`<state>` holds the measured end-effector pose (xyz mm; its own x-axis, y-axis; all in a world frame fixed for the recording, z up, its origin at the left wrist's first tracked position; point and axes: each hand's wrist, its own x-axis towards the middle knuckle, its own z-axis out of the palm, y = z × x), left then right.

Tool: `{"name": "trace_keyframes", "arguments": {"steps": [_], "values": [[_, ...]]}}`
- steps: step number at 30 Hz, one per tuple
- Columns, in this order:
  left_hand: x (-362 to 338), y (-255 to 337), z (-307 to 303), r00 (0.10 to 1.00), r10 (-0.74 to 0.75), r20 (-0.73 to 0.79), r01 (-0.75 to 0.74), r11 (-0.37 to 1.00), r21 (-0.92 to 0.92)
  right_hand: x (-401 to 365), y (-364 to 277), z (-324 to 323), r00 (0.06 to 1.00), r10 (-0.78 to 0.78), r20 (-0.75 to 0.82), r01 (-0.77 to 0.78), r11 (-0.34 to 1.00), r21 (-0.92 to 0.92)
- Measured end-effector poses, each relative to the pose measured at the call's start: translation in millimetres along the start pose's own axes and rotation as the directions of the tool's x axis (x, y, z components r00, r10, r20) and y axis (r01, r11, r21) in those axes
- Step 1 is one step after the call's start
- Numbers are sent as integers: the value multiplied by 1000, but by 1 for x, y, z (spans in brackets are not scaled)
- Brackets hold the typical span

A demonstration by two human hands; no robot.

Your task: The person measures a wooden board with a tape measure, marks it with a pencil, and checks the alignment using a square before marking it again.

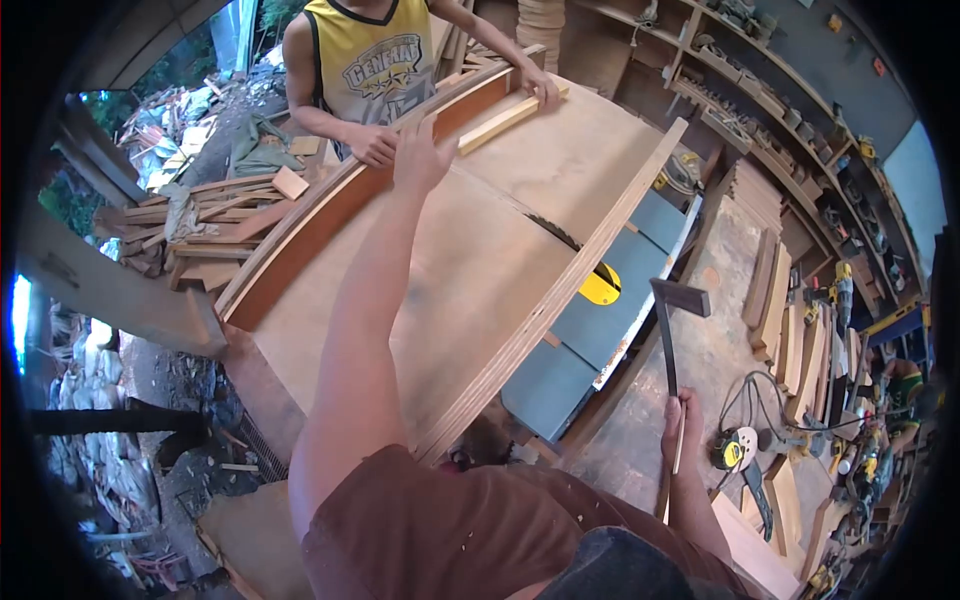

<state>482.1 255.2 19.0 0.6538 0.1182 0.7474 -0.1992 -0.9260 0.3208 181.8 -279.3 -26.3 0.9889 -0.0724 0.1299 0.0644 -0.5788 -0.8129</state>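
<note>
My left hand [424, 158] reaches across the plywood sheet [430, 270] and rests on the top edge of a long reddish-brown board [290, 245], its fingers closed over that edge. Right beside it lies a co-worker's hand on the same board. The co-worker's other hand is at the far end of a short pale wooden strip [505, 122]. My right hand [684, 425] is wrapped round the thin shaft of a dark tool with a crosswise head [682, 298], held upright beside the workbench. A long light wooden fence [560, 285] runs along the near edge of the plywood.
A blue-grey saw table [570, 340] with a yellow insert [602, 285] lies beyond the fence. The workbench [650, 390] at right holds a yellow-and-white sander [735, 449], a cable and wood pieces. Shelves with tools [760, 130] stand behind; scrap wood [215, 215] is piled at left.
</note>
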Motion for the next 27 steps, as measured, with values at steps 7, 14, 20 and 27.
{"name": "trace_keyframes", "arguments": {"steps": [7, 14, 20, 27], "values": [[-2, -37, 40, 924, -126, 361, 43, 973, 229, 39, 10, 15, 995, -97, -4, 97, 993, 71], [-141, -88, -47, 780, -473, 410, 242, 832, 499, 73, -3, 11, 954, -246, 172, 247, 969, 12], [-259, -33, -176, 650, -673, 352, 484, 724, 491, 84, -54, 63, 812, -427, 397, 449, 892, 42], [-360, -42, -276, 638, -760, 123, 743, 649, 162, 34, -163, 232, 562, -476, 676, 457, 860, 226]]}}
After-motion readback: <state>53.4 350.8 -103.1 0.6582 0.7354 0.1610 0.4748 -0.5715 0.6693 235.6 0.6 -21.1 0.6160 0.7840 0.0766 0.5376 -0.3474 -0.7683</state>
